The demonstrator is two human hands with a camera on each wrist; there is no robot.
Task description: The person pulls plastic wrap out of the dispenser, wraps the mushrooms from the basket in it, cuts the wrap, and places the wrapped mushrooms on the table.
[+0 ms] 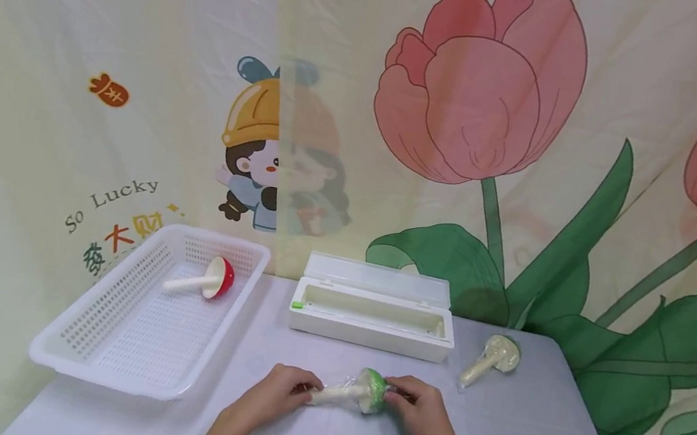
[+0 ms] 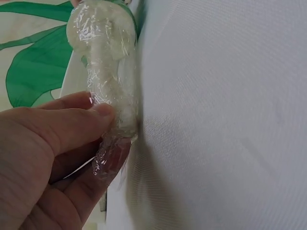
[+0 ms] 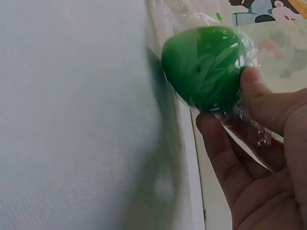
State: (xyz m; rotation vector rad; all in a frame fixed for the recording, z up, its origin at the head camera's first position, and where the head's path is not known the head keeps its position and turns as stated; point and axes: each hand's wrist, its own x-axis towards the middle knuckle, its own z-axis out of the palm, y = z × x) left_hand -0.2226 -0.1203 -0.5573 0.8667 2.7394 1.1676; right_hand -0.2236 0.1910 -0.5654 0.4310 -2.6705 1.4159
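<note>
A mushroom-shaped toy (image 1: 372, 392) with a green cap and a pale stem lies sideways between my hands, in clear plastic wrap. At the stem's end, my left hand (image 1: 278, 395) pinches stem and wrap between thumb and fingers. My right hand (image 1: 422, 411) pinches the loose wrap (image 3: 259, 129) beside the cap, thumb tip right at its edge. The green cap (image 3: 204, 67) faces the right palm in the right wrist view. In the left wrist view the stem (image 2: 108, 81) shows through crinkled film, held close over the white tabletop.
A white perforated basket (image 1: 98, 377) on the left holds a red-capped mushroom toy (image 1: 221, 279). Behind my hands is a long white box (image 1: 368, 335) with its lid raised. Another wrapped mushroom toy (image 1: 498, 355), pale, lies at the right. A printed curtain (image 1: 347, 39) hangs behind the table.
</note>
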